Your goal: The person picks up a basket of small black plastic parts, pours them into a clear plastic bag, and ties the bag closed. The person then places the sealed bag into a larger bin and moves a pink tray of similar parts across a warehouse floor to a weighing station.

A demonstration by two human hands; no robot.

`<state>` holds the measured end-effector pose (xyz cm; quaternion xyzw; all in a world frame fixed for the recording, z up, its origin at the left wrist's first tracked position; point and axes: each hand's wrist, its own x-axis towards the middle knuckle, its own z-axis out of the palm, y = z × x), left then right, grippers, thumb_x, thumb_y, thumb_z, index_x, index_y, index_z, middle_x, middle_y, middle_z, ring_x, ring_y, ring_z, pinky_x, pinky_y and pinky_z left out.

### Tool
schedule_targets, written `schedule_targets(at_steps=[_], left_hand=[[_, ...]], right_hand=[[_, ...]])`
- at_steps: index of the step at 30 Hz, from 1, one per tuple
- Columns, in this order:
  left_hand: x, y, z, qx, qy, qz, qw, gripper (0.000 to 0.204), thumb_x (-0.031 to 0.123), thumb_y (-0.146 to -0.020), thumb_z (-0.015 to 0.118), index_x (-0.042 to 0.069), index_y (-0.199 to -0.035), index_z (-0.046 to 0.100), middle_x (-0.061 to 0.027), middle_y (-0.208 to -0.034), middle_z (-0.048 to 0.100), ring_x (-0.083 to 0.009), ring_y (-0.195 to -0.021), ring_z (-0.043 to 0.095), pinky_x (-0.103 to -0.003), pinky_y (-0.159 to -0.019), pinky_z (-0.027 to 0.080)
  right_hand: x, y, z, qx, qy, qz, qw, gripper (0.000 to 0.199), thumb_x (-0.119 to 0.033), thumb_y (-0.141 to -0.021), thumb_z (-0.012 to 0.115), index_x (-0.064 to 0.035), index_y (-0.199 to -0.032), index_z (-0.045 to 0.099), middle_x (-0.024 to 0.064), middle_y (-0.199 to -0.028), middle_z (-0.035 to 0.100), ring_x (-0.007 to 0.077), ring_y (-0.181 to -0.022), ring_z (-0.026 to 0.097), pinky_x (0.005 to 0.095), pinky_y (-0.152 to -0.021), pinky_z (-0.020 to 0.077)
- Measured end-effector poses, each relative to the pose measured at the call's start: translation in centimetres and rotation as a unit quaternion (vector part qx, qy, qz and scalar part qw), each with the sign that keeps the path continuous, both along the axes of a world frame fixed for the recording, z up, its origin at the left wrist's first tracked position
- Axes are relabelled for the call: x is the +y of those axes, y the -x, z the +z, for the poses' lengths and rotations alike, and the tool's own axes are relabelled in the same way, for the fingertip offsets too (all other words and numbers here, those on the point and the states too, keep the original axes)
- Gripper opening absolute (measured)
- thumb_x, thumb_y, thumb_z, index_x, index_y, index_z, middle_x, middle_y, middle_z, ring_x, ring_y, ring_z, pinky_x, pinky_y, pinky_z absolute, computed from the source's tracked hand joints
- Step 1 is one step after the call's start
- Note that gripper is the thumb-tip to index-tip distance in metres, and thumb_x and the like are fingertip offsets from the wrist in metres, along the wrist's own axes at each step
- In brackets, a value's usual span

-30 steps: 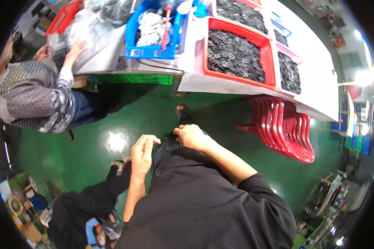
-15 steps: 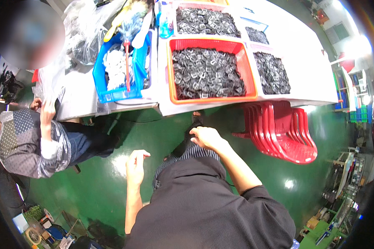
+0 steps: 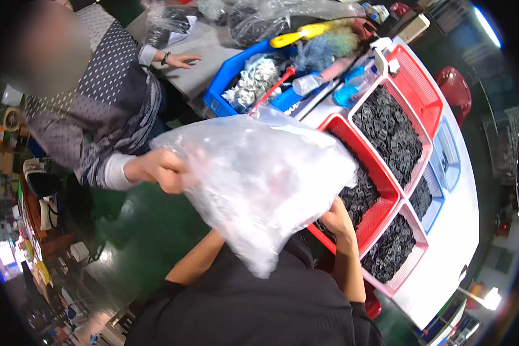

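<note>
A large clear plastic bag (image 3: 259, 161) is spread in front of me, blurred by motion. At its left side a co-worker's hand (image 3: 170, 170) grips it. My right hand (image 3: 334, 219) is at the bag's lower right edge, fingers curled on it and partly hidden. My left forearm (image 3: 196, 259) runs up under the bag, which covers my left hand; a faint skin-toned blur shows through the plastic. Beside the bag, a red basket (image 3: 380, 228) holds many small black plastic buckles (image 3: 360, 193).
More baskets of black pieces (image 3: 389, 130) stand on the white table (image 3: 455, 230) to the right. A blue bin (image 3: 216, 95) with crumpled white material and a red-handled duster is at the far side. The co-worker (image 3: 106, 75) stands at left, another hand (image 3: 181, 60) over the table.
My view has swung left toward the co-worker. The plastic bag now lies between us, and my right hand has come to its edge. My left hand has gone behind it.
</note>
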<state>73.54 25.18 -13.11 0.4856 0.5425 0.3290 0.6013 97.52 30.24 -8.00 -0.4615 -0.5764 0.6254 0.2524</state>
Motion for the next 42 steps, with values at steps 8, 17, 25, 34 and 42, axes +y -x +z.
schedule_targets(at_steps=[8,17,25,34,42], left_hand=[[-1.9,1.7,-3.3,-0.007,-0.006,-0.091,0.996,0.021,0.018,-0.094,0.051,0.002,-0.103,0.06,-0.006,-0.093,0.064,-0.0144,-0.087,0.06,-0.028,-0.08,0.047],[-5.9,3.1,-5.4,0.008,-0.031,-0.256,0.966,0.018,0.016,-0.093,0.051,0.002,-0.1,0.061,-0.0074,-0.092,0.064,-0.0165,-0.087,0.059,-0.028,-0.08,0.046],[-12.2,1.9,-3.5,0.083,-0.064,-0.331,0.938,0.016,0.013,-0.091,0.055,0.003,-0.099,0.063,-0.0055,-0.087,0.065,-0.0117,-0.08,0.06,-0.025,-0.072,0.047],[-19.7,-1.6,-2.6,0.108,-0.131,-0.379,0.91,0.014,0.014,-0.088,0.056,0.004,-0.094,0.062,-0.0108,-0.087,0.063,-0.023,-0.077,0.062,-0.033,-0.069,0.048],[-31.8,-11.0,-4.4,0.137,-0.211,-0.34,0.906,0.013,0.011,-0.087,0.055,0.003,-0.095,0.062,-0.01,-0.087,0.063,-0.0192,-0.074,0.061,-0.031,-0.068,0.048]], right_hand=[[-6.9,1.8,-6.1,0.277,0.201,-0.228,0.912,0.046,-0.004,-0.081,0.063,-0.0021,-0.125,0.05,0.0111,-0.118,0.058,0.0197,-0.104,0.057,0.0321,-0.084,0.0485],[-15.5,-0.3,-7.1,0.186,0.115,-0.464,0.859,0.054,-0.022,-0.089,0.062,-0.0082,-0.135,0.037,0.011,-0.118,0.053,0.0177,-0.099,0.059,0.0293,-0.076,0.0503],[-25.4,-1.4,-6.8,0.279,0.035,-0.61,0.741,0.033,-0.021,-0.093,0.055,-0.0074,-0.122,0.049,0.0065,-0.105,0.06,0.0145,-0.088,0.063,0.0253,-0.067,0.0519],[-38.2,-4.2,-4.8,0.148,0.031,-0.638,0.755,0.018,-0.014,-0.092,0.056,-0.0047,-0.106,0.061,0.0024,-0.084,0.064,0.0099,-0.073,0.061,0.0211,-0.064,0.0471],[-55.2,-14.7,-7.8,-0.343,-0.122,-0.546,0.755,0.026,-0.016,-0.084,0.064,-0.0037,-0.106,0.06,0.0122,-0.094,0.062,0.0258,-0.089,0.06,0.0352,-0.077,0.0492]])
